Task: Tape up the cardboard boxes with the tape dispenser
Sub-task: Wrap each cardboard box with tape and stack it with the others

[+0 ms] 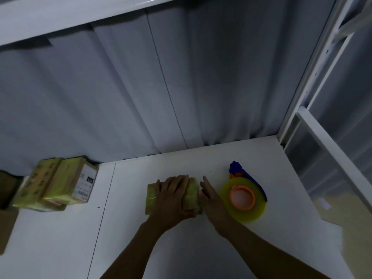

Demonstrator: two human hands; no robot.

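Three rectangular cardboard boxes wrapped in yellowish tape are counted. One small box (pixel 151 196) is found under the left hand (pixel 173 196) and against the right hand (pixel 211 198). Two larger ones, a left box (pixel 38 184) and a right box (pixel 66 182), are set touching side by side, well off to the left of both hands. One white printed label (pixel 85 184) is carried by the right box. One tape dispenser (pixel 244 198), blue-handled with an orange core and a yellow roll, is seen just right of the right hand.

On my feed the left hand (pixel 173 198) and right hand (pixel 211 200) are bare; behind each hand the forearm (pixel 251 244) is bare too, as far back as I see.
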